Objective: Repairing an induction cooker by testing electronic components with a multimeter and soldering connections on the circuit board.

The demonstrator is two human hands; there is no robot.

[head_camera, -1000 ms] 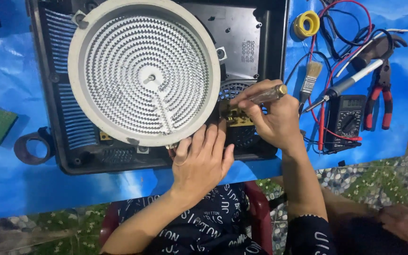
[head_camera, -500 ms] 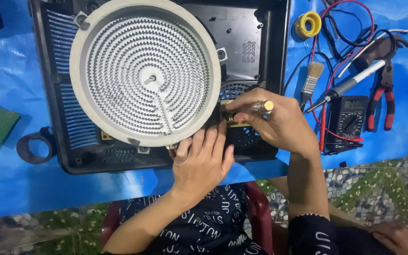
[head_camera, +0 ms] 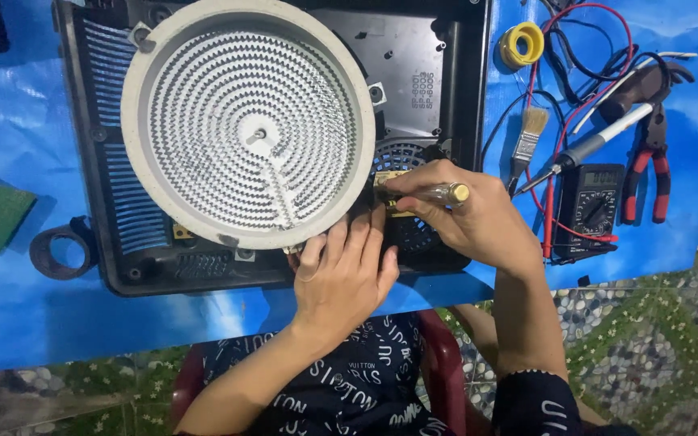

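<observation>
Fingers of the right hand [head_camera: 478, 222] pinch a screwdriver [head_camera: 434, 192] at frame centre; left hand [head_camera: 345, 278] fingers rest together against the heater [head_camera: 248, 121].

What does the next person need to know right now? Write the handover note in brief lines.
Left hand: flat on the front edge of the open black cooker case, fingers by the rim of the round white heating coil.
Right hand: gripping a clear-handled screwdriver, tip at a small yellowish part beside the fan grille.
Done: case is open, coil exposed.
Left: the yellowish part is not out yet; I cannot tell whether its screw is loose.
Nearby on the blue sheet: meter, brush, red pliers.
</observation>
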